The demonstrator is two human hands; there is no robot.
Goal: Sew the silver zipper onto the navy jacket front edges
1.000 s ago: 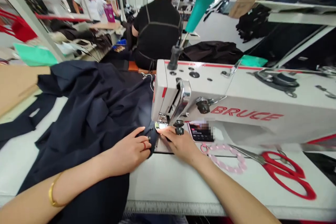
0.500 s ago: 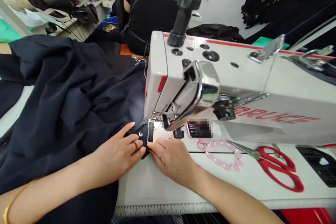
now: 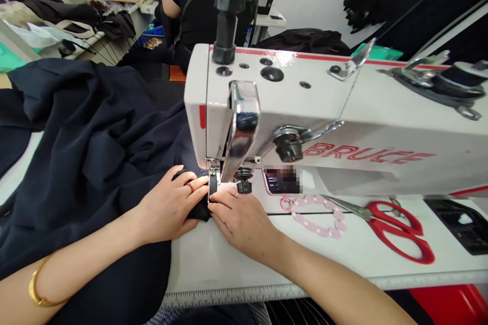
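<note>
Dark navy fabric spreads over the left of the sewing table and passes under the needle end of a white sewing machine. A black zipper with metal teeth lies along the fabric at the presser foot. My left hand rests palm down on the fabric just left of the zipper, fingers stretched out. Close on the other side, my right hand has its thumb and fingers bent together at the zipper's near end, pinching its edge. The fingertips partly cover the lower zipper.
Red-handled scissors, a pink beaded loop and a phone lie right of my right hand. A ruler strip runs along the table's front edge. Beyond the machine sits a person in black. A black tray is at far right.
My view has turned, so the machine sits further left in the picture. My left hand has shifted closer to the presser foot and now covers the round metal button that showed beside the zipper.
</note>
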